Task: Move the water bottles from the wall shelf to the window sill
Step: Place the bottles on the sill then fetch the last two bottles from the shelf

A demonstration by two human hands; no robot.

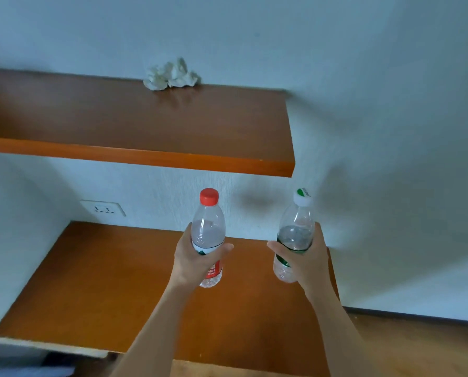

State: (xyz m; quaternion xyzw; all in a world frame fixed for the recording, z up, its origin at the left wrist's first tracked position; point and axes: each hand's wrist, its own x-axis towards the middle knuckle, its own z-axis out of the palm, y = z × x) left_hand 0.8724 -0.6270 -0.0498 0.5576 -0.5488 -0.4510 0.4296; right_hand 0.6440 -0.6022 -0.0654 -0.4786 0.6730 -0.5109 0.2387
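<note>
step: carry to sill | left grip (194, 258) wraps red-capped bottle (208, 227) mid-body | right grip (307, 258) wraps green-labelled bottle (295, 231) | both upright above the desk (105, 281), below the wall shelf (145, 123) | we want them upright, clear of the shelf edge as we turn; sill unseen

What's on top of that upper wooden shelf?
On the upper shelf, a crumpled white tissue lies at the back. The left hand holds the red-capped bottle, the right hand the white-capped bottle. Its left end is out of frame.
</note>
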